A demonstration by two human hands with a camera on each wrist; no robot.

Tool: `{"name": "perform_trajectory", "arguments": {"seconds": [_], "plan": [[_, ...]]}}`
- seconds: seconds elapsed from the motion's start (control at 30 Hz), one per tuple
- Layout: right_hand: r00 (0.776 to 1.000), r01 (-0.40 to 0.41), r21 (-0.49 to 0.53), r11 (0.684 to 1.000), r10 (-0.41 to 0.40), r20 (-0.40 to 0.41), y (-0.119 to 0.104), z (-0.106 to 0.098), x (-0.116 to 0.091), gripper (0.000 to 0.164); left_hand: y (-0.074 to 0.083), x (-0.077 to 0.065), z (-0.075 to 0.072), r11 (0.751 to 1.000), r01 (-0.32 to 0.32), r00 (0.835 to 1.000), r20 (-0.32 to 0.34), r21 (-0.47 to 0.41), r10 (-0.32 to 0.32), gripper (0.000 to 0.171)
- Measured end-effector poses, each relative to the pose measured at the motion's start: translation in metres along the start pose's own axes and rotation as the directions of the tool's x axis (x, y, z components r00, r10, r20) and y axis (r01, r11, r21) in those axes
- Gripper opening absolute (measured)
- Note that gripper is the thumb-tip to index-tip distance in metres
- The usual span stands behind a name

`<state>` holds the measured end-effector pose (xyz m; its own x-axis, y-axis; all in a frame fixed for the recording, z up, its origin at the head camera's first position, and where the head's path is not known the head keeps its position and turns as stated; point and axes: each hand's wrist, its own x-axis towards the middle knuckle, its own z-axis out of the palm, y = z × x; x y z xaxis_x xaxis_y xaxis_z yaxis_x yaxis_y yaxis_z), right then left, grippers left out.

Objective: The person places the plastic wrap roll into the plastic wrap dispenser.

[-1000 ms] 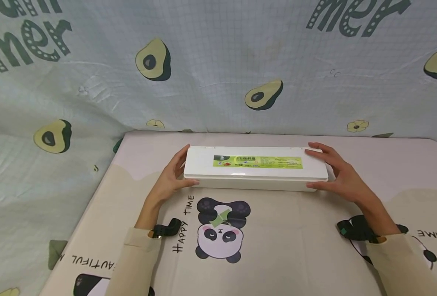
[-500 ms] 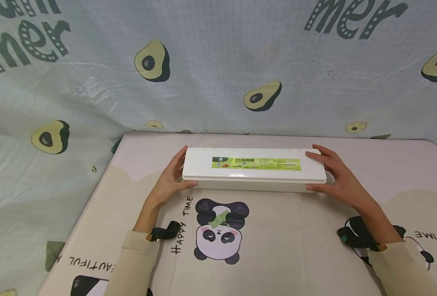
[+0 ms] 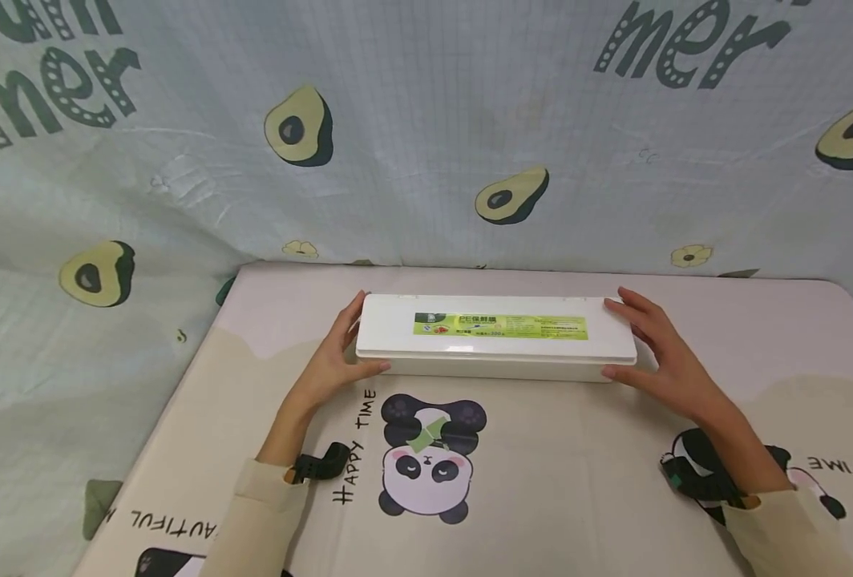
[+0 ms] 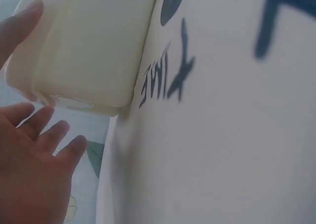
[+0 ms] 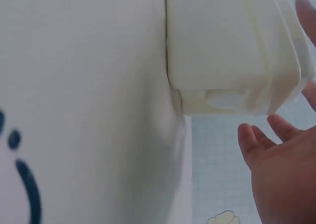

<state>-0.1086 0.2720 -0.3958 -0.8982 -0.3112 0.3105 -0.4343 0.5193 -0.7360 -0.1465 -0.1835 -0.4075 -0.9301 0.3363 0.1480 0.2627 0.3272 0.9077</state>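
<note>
A long white cling film box (image 3: pixel 499 369) with a yellow-green label (image 3: pixel 500 326) lies crosswise on the table near its far edge. At its left end is my left hand (image 3: pixel 325 365), thumb against the front face and fingers spread by the end wall. In the left wrist view, the lower fingers (image 4: pixel 59 135) stand off the box. My right hand (image 3: pixel 660 369) is at the other end, its thumb by the front lower corner and its forefinger by the top right edge. The right wrist view shows the lower fingers (image 5: pixel 252 137) apart from the box's end.
A pale cloth with panda prints (image 3: pixel 426 489) and lettering covers the table (image 3: pixel 542 473). Behind and to the left hangs a curtain (image 3: pixel 412 120) printed with avocados. Black straps with cameras sit on both wrists.
The box keeps its place on the table; the whole head view has shifted slightly. My right forefinger has drawn back from the box's top toward its right edge. The left hand barely moves.
</note>
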Motion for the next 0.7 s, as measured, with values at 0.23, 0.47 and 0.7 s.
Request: {"name": "perform_trajectory", "arguments": {"seconds": [0.23,0.47,0.7], "plan": [[0.999,-0.036,-0.069,0.997,0.034,-0.022,-0.011,-0.005,-0.006,0.101,0.007,-0.007,-0.002,0.990,0.037,0.999,-0.018,0.135,-0.035,0.106],[0.997,-0.022,-0.156,0.987,0.011,-0.072,-0.024,-0.018,-0.014,0.091,0.025,-0.016,-0.009,0.960,0.080,0.993,-0.101,0.269,-0.054,0.102],[0.993,-0.004,-0.240,0.971,-0.025,-0.118,-0.029,-0.032,-0.026,0.076,0.041,-0.025,-0.020,0.939,0.085,0.986,-0.163,0.334,-0.031,0.096]]}}
